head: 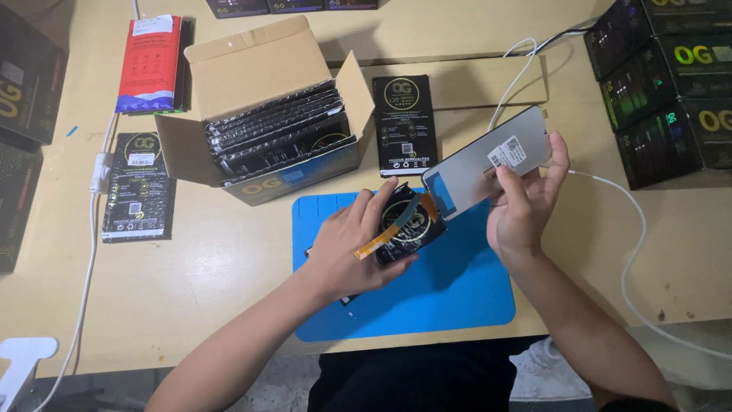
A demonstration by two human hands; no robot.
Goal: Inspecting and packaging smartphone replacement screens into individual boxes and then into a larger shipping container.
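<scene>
My right hand (524, 200) holds a grey phone screen panel (479, 162) tilted up above the blue work mat (457, 290); a white sticker is on the panel's back. An orange flex ribbon (387, 233) hangs from the panel's lower end. My left hand (352, 246) grips a black flat packet (410, 226) with a gold round emblem, resting on the mat just under the panel. The ribbon lies across that packet and my left fingers.
An open cardboard box (263, 76) full of several black packets stands behind the mat. Single black packets lie at left (139, 187) and centre back (402, 124). A red packet (149, 65) is far left, stacked black boxes (671, 84) right, white cables (633, 252) (88, 252) on both sides.
</scene>
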